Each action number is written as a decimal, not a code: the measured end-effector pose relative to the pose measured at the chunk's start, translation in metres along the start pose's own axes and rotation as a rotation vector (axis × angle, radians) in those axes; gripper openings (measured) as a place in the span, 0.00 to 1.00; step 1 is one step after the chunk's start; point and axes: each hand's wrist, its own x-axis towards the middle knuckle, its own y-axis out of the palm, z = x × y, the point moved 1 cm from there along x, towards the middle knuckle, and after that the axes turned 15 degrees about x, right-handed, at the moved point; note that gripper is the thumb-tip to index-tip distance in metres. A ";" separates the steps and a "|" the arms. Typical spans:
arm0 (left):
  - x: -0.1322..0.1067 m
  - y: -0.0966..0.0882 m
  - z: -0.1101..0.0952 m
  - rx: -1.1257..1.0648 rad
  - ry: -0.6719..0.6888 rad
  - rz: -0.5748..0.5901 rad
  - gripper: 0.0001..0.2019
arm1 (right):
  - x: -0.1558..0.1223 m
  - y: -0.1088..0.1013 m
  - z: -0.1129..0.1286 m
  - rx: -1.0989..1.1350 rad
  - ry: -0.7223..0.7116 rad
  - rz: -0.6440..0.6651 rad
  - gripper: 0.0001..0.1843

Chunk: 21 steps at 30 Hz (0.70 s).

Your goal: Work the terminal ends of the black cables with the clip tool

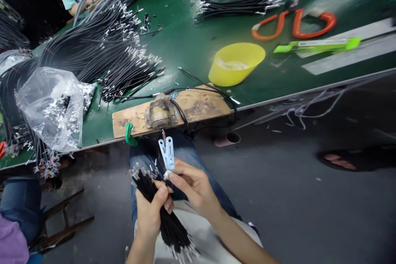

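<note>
My left hand (pixel 151 210) is wrapped around a thick bundle of short black cables (pixel 173 225), held over my lap with silvery ends at top and bottom. My right hand (pixel 194 185) pinches a small white piece (pixel 167 174) beside the top of that bundle; its kind is unclear. Just above these fingertips is a light blue clothespin (pixel 167 153), in line with a thin metal tip (pixel 163 134). The tip points down from a crusted, brownish block (pixel 161 112) on a wooden board (pixel 204 105) at the table edge.
A green clamp (pixel 129 134) grips the board's left end. Loose black cables (pixel 133 74), a plastic bag (pixel 52 107), a yellow cup (pixel 236 64), orange-handled scissors (pixel 312 24) and a lime-green cutter (pixel 317 45) lie on the green table (pixel 182 41). Another person's arm (pixel 76 8) is at far left.
</note>
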 end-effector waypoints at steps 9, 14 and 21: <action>0.009 -0.005 0.002 0.018 -0.012 0.101 0.23 | 0.013 -0.012 0.016 0.200 0.232 0.074 0.13; 0.003 -0.001 -0.013 0.023 0.065 0.048 0.18 | 0.006 -0.001 0.009 0.237 0.244 -0.016 0.16; 0.007 0.000 -0.019 0.031 0.108 0.030 0.18 | 0.002 -0.002 0.010 -0.215 -0.388 -0.113 0.07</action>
